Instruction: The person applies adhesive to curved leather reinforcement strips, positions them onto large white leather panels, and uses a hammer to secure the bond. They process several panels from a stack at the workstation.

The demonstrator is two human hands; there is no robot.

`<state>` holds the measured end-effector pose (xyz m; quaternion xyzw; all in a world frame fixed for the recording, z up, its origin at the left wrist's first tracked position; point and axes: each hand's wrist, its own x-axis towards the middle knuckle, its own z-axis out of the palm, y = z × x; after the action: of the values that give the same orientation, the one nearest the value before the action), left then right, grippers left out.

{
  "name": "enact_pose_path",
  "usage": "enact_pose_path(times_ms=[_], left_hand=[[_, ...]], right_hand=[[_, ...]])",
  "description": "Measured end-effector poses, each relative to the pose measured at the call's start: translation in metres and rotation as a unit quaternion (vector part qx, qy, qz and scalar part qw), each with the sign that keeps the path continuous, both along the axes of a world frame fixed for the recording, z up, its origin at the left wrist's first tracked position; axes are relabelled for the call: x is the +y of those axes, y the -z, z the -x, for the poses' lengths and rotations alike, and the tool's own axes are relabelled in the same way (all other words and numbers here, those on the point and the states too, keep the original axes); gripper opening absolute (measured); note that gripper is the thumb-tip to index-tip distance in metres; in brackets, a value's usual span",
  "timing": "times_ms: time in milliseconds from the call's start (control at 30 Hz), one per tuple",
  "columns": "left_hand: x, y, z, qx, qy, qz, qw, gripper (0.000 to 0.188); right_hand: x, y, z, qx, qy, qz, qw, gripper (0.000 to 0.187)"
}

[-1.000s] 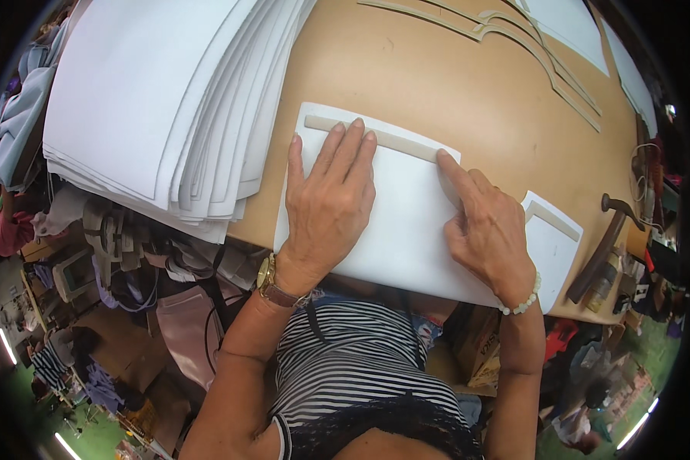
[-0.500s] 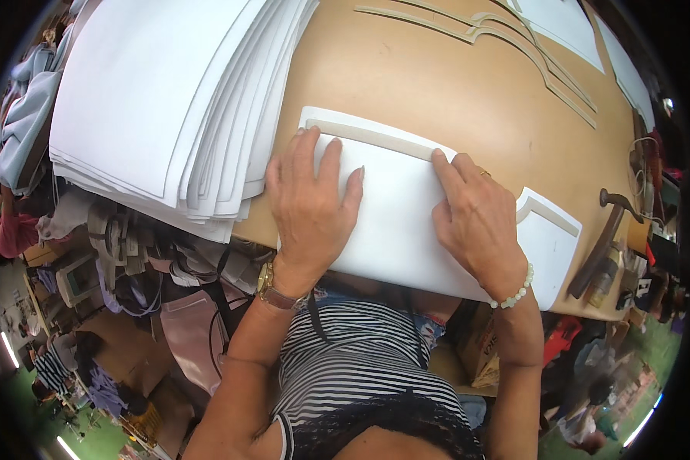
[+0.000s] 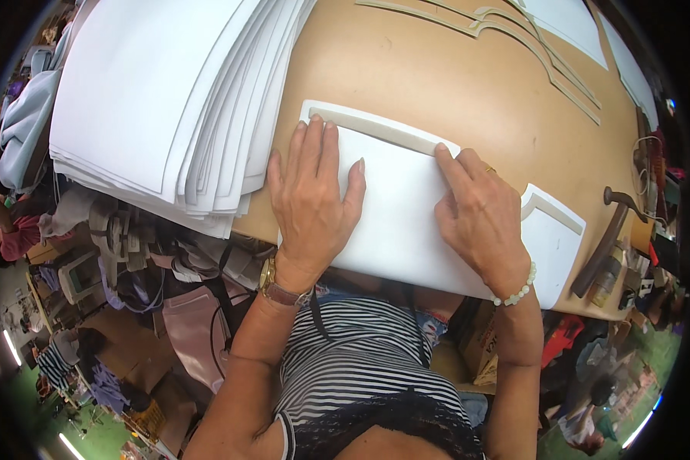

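Note:
Flat on the tan tabletop [image 3: 406,84] in front of me lies a white sheet [image 3: 395,211]. Along its far edge runs a slightly bent beige strip [image 3: 379,133], with a narrow white margin beyond it. My left hand [image 3: 313,195] rests palm down on the sheet, fingers stretched out, tips touching the strip's left part. The index finger of my right hand [image 3: 481,218] points onto the strip's right end; its other fingers are partly curled, and nothing shows in them. Right of that hand is another white piece [image 3: 552,253] with a curved beige strip on it.
A tall stack of white sheets [image 3: 138,100] fills the table's left side. Several curved beige strips [image 3: 540,55] lie at the far right. A hammer [image 3: 599,253] and a small bottle [image 3: 608,277] sit by the right edge. Bags and pink material [image 3: 195,330] crowd below the table.
The white sheet and its strip have shifted slightly away from me. My left fingers have drawn closer together and straightened on the strip; my right index finger remains at its right end.

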<state>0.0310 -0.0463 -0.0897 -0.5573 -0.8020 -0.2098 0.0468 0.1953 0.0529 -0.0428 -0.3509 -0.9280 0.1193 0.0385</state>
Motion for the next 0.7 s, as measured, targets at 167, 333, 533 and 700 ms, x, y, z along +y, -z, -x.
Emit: enact_pose_path(times_ms=[167,333,533,700], left_hand=[[0.000,0.001,0.001,-0.008,-0.003,-0.012,1.000,0.053],[0.000,0.002,0.001,0.001,-0.003,-0.008,1.000,0.054],[0.002,-0.001,0.000,0.014,-0.006,-0.007,1.000,0.047],[0.010,-0.008,0.025,0.026,0.049,-0.025,0.998,0.031]], right_hand=[[0.000,0.001,0.000,0.002,-0.003,-0.005,1.000,0.047],[0.000,0.001,0.000,-0.001,-0.002,-0.005,1.000,0.048],[0.000,0.002,-0.001,-0.001,-0.003,-0.010,1.000,0.047],[0.001,0.004,-0.001,0.005,-0.009,-0.015,1.000,0.047]])
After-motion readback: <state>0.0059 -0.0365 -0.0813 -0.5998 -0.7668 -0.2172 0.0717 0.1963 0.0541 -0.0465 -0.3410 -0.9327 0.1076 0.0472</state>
